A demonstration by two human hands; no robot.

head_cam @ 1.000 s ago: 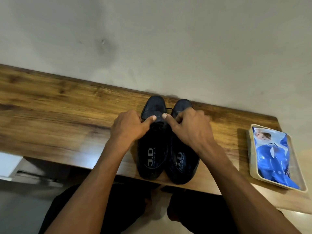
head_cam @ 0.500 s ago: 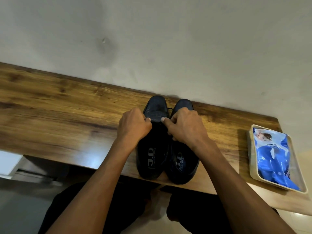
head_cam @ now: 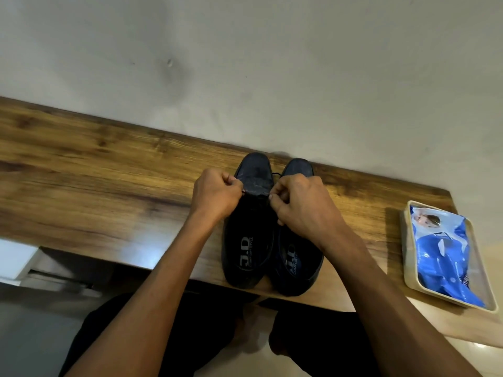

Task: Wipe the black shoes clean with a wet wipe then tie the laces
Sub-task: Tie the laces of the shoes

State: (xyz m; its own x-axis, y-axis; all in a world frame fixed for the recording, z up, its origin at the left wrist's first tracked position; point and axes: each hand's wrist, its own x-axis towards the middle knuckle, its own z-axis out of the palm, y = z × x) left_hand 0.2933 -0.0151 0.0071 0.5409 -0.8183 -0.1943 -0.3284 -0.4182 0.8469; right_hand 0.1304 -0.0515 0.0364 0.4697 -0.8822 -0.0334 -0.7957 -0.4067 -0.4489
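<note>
Two black shoes stand side by side on the wooden table (head_cam: 95,191), toes toward the wall: the left shoe (head_cam: 249,240) and the right shoe (head_cam: 295,262). My left hand (head_cam: 215,195) pinches a lace end at the left side of the left shoe's lacing. My right hand (head_cam: 299,208) pinches the other lace end at its right side and covers part of the right shoe. The black lace (head_cam: 257,193) runs taut between the two hands. No loose wipe is in view.
A blue wet-wipe pack (head_cam: 443,254) lies in a cream tray (head_cam: 405,257) at the table's right end. The wall rises just behind the shoe toes. My dark-trousered legs show below the table's front edge.
Both hands moved from thumbs together over the left shoe's lacing to apart at its sides. The fingers have curled in and the lace is drawn tight between them.
</note>
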